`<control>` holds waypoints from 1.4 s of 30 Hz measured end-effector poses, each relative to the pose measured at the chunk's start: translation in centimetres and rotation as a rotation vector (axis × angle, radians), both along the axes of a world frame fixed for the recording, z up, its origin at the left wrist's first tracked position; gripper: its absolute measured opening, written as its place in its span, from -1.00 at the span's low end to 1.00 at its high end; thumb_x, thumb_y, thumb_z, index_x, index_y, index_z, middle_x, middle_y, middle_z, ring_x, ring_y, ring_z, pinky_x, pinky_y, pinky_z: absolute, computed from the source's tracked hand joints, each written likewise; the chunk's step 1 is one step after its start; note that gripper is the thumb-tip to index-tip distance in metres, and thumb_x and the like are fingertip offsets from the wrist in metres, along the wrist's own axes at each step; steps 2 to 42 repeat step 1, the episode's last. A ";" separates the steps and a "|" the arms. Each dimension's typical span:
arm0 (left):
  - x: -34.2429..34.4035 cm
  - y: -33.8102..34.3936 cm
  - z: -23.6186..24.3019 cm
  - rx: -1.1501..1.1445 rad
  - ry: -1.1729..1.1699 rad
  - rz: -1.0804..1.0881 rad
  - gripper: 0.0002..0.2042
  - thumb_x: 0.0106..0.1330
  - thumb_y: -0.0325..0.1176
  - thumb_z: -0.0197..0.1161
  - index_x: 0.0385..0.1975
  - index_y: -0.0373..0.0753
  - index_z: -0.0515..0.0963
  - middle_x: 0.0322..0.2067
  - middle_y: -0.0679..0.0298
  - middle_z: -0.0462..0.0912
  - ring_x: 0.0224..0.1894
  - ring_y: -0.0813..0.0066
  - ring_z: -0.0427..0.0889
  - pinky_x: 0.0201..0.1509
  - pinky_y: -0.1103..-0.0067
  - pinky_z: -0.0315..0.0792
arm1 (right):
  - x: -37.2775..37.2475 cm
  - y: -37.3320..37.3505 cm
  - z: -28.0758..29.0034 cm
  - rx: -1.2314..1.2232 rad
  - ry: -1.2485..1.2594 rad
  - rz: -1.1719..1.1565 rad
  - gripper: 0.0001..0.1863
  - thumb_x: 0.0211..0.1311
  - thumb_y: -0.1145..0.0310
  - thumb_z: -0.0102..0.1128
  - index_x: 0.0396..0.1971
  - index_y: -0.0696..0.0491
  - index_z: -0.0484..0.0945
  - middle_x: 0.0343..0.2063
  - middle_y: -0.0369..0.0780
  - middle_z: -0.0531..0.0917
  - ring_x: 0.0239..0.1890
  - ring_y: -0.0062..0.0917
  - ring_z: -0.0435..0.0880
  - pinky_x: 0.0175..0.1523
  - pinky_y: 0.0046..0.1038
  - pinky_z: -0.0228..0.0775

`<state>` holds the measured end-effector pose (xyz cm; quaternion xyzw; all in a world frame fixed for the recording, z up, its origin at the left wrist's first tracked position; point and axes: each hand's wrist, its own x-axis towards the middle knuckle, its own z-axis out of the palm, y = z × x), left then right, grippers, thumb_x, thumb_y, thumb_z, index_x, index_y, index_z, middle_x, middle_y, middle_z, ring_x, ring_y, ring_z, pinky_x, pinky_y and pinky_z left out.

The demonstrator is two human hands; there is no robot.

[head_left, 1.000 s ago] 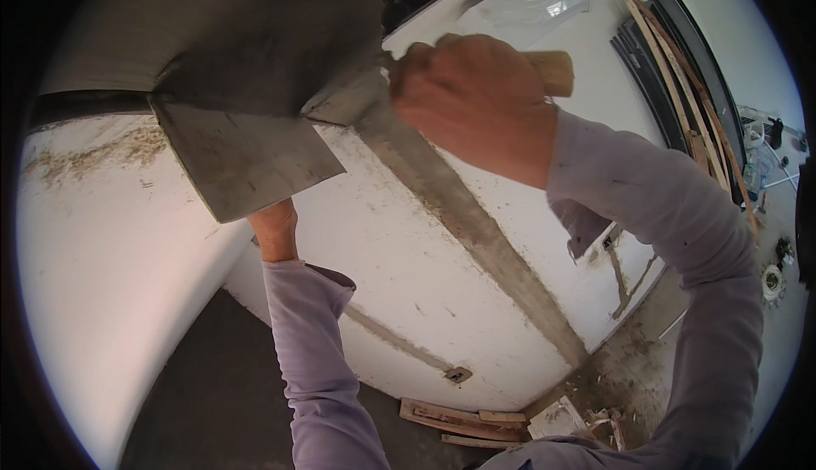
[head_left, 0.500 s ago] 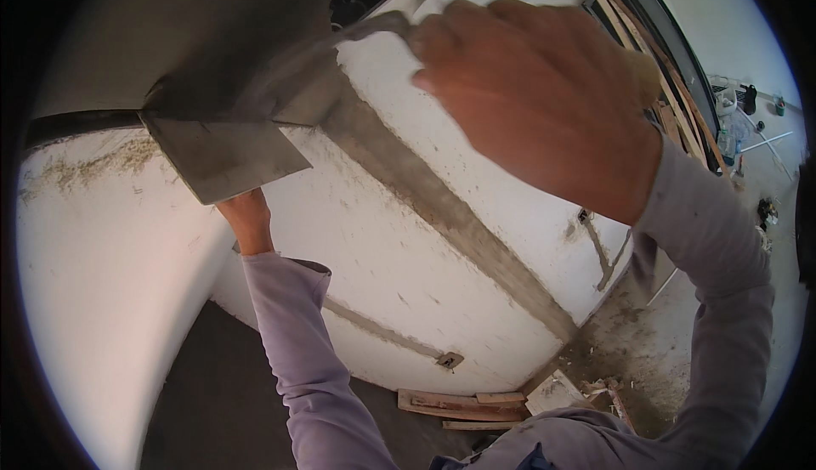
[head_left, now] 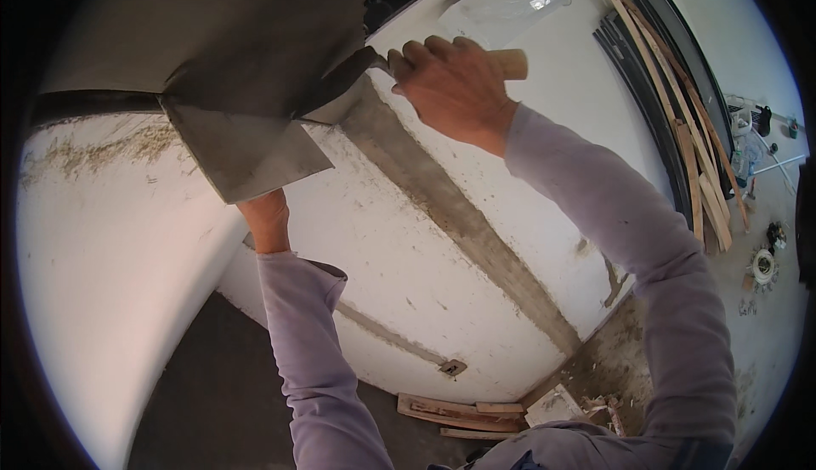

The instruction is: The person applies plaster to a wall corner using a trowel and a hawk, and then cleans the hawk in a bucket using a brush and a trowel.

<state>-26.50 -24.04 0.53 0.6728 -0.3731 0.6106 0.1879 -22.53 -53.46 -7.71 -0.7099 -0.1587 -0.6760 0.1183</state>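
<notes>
My left hand [head_left: 266, 217] holds a square, flat plasterer's hawk [head_left: 246, 154] from below. Its plate hides my fingers and the grip. The hawk is up against the lower edge of a grey plastered surface [head_left: 221, 24]. In my closed right hand [head_left: 455, 92] is a trowel, its pale wooden handle [head_left: 512, 64] jutting out past the little-finger side. The dark trowel blade [head_left: 336, 82] lies along the grey surface just above the hawk's right corner; whether it touches the surface is hard to make out.
A grey mortar strip [head_left: 459, 215] runs down the white wall [head_left: 382, 240], with a small electrical box [head_left: 452, 368] low on it. Wooden boards [head_left: 693, 121] lean at the right, and planks [head_left: 459, 410] lie on the floor. Clear plastic sheeting [head_left: 510, 7] hangs farther off.
My right hand has moved away from me, carrying the trowel to the edge of the grey surface by the hawk. The view has shifted slightly; my left hand still holds the hawk up.
</notes>
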 end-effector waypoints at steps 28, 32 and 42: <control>0.0 0.1 -0.1 -0.003 0.000 0.002 -0.72 0.24 -0.57 0.15 -0.04 -0.39 0.45 -0.03 0.21 0.51 -0.04 0.46 0.50 0.05 0.57 0.40 | -0.8 -0.4 0.0 0.011 0.043 0.030 -0.58 0.13 0.13 0.23 -0.08 0.05 0.54 -0.39 -0.27 0.58 -0.29 -0.49 0.60 -0.31 -0.38 0.43; 0.0 0.1 -0.1 -0.003 0.000 0.002 -0.72 0.24 -0.57 0.15 -0.04 -0.39 0.45 -0.03 0.21 0.51 -0.04 0.46 0.50 0.05 0.57 0.40 | -0.8 -0.4 0.0 0.011 0.043 0.030 -0.58 0.13 0.13 0.23 -0.08 0.05 0.54 -0.39 -0.27 0.58 -0.29 -0.49 0.60 -0.31 -0.38 0.43; 0.0 0.1 -0.1 -0.003 0.000 0.002 -0.72 0.24 -0.57 0.15 -0.04 -0.39 0.45 -0.03 0.21 0.51 -0.04 0.46 0.50 0.05 0.57 0.40 | -0.8 -0.4 0.0 0.011 0.043 0.030 -0.58 0.13 0.13 0.23 -0.08 0.05 0.54 -0.39 -0.27 0.58 -0.29 -0.49 0.60 -0.31 -0.38 0.43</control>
